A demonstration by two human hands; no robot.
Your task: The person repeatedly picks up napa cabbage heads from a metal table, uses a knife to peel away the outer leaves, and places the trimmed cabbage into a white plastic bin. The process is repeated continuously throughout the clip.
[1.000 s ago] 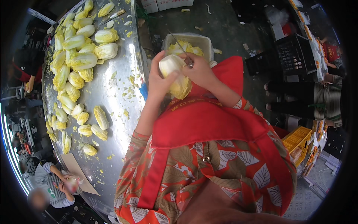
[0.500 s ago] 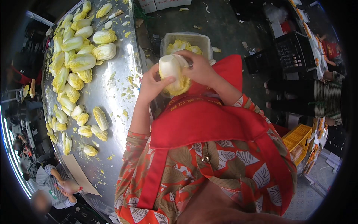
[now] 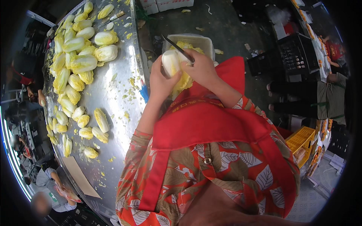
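Note:
My left hand point(image 3: 162, 81) is closed around a pale napa cabbage point(image 3: 171, 63), its white base upward and yellow leaves below. My right hand point(image 3: 202, 71) grips a knife at the cabbage's right side; the dark, narrow blade point(image 3: 174, 44) points up and to the left, past the cabbage's top. The handle is hidden in the fingers. Just beyond both hands, a pale plastic bin point(image 3: 208, 44) holds yellow leaves and trimmings point(image 3: 192, 46). Many more napa cabbages point(image 3: 83, 63) lie heaped on the metal table point(image 3: 122, 71) to my left.
Leaf scraps dot the tabletop. A blue object point(image 3: 144, 93) sits at its near edge, and a cardboard sheet point(image 3: 80, 177) lies at its lower end. Black crates point(image 3: 298, 51) and a yellow crate point(image 3: 300, 143) stand to the right. Other people stand left and right.
The knife blade has come into sight above the cabbage. Both hands have turned the cabbage slightly, and my right hand has shifted a little right and down. The blue object is now more visible.

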